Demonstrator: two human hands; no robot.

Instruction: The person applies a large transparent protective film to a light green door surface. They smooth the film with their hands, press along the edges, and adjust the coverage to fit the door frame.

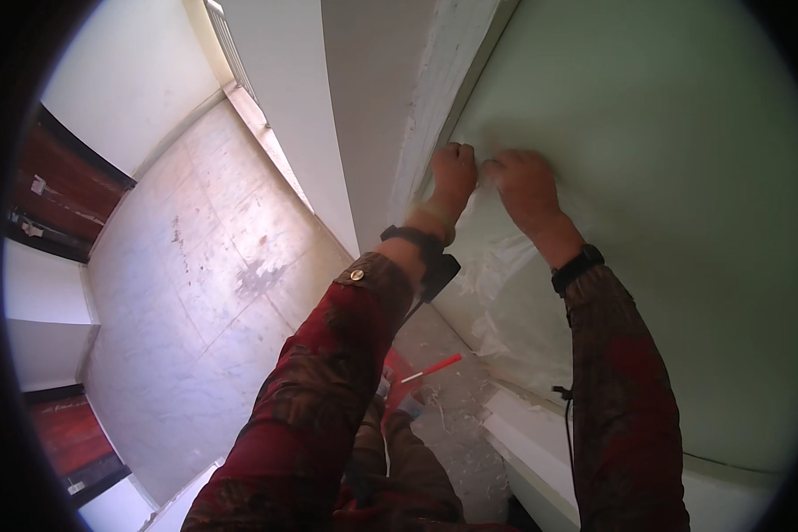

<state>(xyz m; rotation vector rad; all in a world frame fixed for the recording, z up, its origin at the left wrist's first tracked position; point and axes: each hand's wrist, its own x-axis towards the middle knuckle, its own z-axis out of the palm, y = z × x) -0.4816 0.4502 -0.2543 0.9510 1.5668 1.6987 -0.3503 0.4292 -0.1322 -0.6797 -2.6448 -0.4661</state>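
Observation:
My left hand [453, 171] is a closed fist at the edge of a pale green panel [671, 199], beside its white frame [439, 113]. Close to its right, my right hand [524, 186] has curled fingers and is blurred. Thin, clear plastic film [499, 286] hangs crumpled against the panel below both hands. Its upper part seems to run up to my fingers, though the blur and the fingers hide the exact grip. Both wrists wear black straps, and a dark box sits at the left one.
Below lie a red-and-white stick-like item [432, 369] and thin scraps on the grey floor [465, 425] near my feet. A white ledge [532, 425] juts out under the panel. Left of the wall end [286, 100] spreads a stained tiled floor [213, 266] with reddish-brown doors [73, 179] beyond.

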